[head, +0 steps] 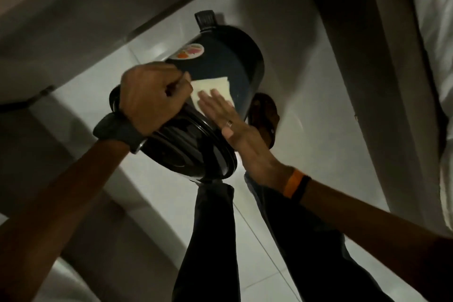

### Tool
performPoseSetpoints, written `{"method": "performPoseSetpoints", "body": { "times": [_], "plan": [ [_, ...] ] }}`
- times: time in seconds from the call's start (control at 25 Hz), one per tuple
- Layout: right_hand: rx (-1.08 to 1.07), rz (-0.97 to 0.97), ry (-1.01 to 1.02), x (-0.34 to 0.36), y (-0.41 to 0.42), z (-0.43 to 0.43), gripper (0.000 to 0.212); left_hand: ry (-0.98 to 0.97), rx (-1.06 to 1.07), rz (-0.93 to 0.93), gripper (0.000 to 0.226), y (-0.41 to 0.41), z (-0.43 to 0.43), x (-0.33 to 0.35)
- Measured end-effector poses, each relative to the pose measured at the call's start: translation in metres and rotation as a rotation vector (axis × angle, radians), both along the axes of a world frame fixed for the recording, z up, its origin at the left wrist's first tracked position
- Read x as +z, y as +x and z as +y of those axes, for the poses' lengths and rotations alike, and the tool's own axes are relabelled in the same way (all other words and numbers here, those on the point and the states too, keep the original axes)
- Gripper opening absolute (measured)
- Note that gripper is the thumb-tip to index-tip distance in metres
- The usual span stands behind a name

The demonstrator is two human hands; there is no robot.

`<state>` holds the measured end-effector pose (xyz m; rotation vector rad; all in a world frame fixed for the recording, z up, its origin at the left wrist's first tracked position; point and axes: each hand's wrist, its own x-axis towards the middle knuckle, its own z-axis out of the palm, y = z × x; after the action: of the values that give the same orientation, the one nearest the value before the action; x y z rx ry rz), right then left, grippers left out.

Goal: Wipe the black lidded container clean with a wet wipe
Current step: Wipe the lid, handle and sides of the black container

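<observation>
The black lidded container (228, 61) is tipped over above the floor, its glossy lid (188, 152) facing me and a black pedal at its far end. A round coloured sticker sits on its side. My left hand (152, 95) is clenched on the container's upper rim beside the lid and holds it tilted. My right hand (228, 117) lies flat, fingers together, pressing a pale wet wipe (215, 87) against the container's side. Part of the wipe is hidden under my fingers.
White tiled floor (306, 154) lies beneath. My dark-trousered legs (213, 240) reach down the middle, and a sandalled foot (264, 115) shows just behind the container. A grey wall or furniture edge (73, 19) runs at upper left; white cloth (434, 32) hangs at the right.
</observation>
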<state>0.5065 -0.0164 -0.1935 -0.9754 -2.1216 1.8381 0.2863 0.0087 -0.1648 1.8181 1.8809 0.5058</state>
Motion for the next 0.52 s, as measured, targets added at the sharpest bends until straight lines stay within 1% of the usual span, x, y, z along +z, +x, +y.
{"method": "performPoseSetpoints", "body": {
  "times": [0.08, 0.12, 0.16, 0.24, 0.28, 0.32, 0.36, 0.4, 0.48, 0.52],
  "plan": [
    [0.049, 0.032, 0.071, -0.012, 0.011, -0.003, 0.054, -0.098, 0.156, -0.208, 0.044, -0.014, 0.005, -0.007],
    [0.010, -0.013, 0.089, -0.023, 0.017, 0.009, 0.054, -0.137, 0.210, -0.288, 0.045, -0.020, 0.006, -0.011],
    [-0.092, -0.098, 0.046, -0.034, 0.019, 0.027, 0.054, -0.169, 0.241, -0.331, 0.046, -0.025, 0.009, -0.014],
    [-0.421, -0.263, -0.254, -0.044, 0.018, 0.070, 0.053, -0.194, 0.268, -0.362, 0.049, -0.030, 0.017, -0.017],
    [-0.507, -0.280, -0.367, -0.045, 0.015, 0.081, 0.052, -0.199, 0.295, -0.371, 0.049, -0.030, 0.023, -0.016],
    [-0.495, -0.253, -0.364, -0.036, 0.008, 0.083, 0.051, -0.205, 0.334, -0.379, 0.048, -0.030, 0.030, -0.015],
    [-0.402, -0.185, -0.294, -0.025, 0.000, 0.074, 0.050, -0.212, 0.381, -0.385, 0.047, -0.032, 0.036, -0.014],
    [-0.303, -0.075, -0.230, -0.014, -0.005, 0.060, 0.048, -0.225, 0.422, -0.388, 0.047, -0.034, 0.042, -0.014],
    [-0.163, 0.123, -0.205, 0.005, -0.009, 0.038, 0.045, -0.258, 0.451, -0.381, 0.051, -0.038, 0.051, -0.014],
    [-0.108, 0.157, -0.179, 0.003, -0.006, 0.036, 0.045, -0.274, 0.441, -0.371, 0.051, -0.040, 0.055, -0.014]
  ]
}}
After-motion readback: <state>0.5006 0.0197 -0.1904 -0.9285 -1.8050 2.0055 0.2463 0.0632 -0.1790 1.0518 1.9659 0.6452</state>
